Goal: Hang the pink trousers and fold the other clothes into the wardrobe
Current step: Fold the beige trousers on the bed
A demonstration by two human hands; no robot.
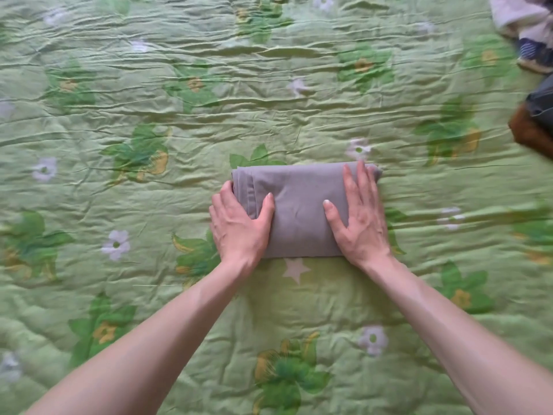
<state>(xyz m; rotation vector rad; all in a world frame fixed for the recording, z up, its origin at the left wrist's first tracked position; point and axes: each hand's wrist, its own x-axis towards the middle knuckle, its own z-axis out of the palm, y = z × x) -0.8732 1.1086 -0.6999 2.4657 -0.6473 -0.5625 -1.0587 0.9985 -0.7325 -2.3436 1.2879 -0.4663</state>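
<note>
Grey cloth, a folded garment [299, 205], lies as a compact rectangle near the middle of the bed in the head view, on a green quilted bedspread [149, 100] printed with leaves and pale flowers. Layered folded edges show along its left end.

The left hand [239, 223] is at the garment's left end: its thumb lies on top of the cloth while the fingers curl round the edge, so its grip pinches that end of the folded garment. The right hand [359, 214] lies flat on the garment's right part, fingers straight and pointing away from the person, thumb spread toward the middle; its grip is spread and presses down on the cloth. Both bare forearms reach in from the lower edge.

At the right edge of the view, well apart from the garment, lie more clothes [526, 28]: a pale piece with a dark striped part at the top corner, and below it a dark grey and brown heap [535, 127], blurred and cut off by the frame.
</note>
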